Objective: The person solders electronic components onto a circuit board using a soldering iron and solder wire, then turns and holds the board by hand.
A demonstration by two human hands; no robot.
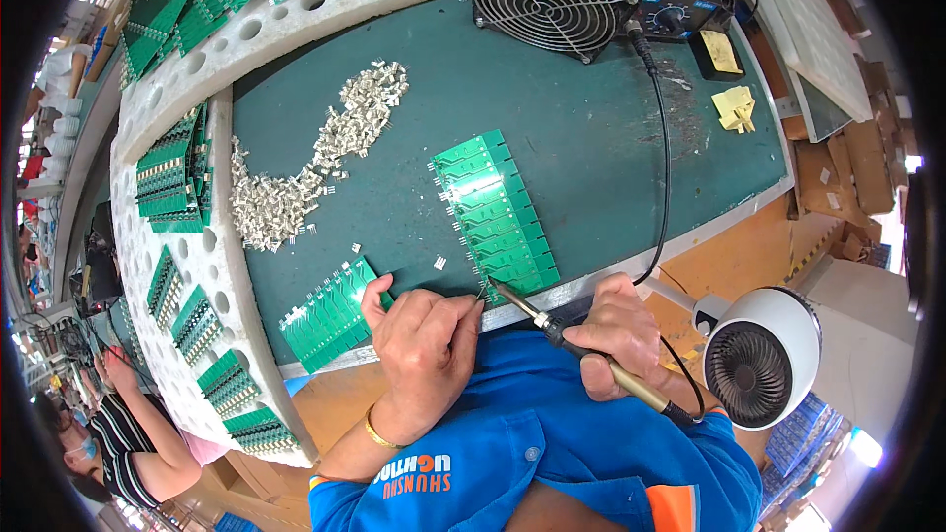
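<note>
While gripping soldering iron (552,327) in R hand (623,327), pinching L hand (422,340) narrow (can't tell on what), prob. soldering near end of R-side green board (496,217) on tabletop (591,138); likely needing steady touch next.

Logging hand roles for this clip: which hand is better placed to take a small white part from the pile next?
Probably the left hand: it is nearer the pile, though its fingertips look pinched together; the right hand grips the soldering iron.
</note>
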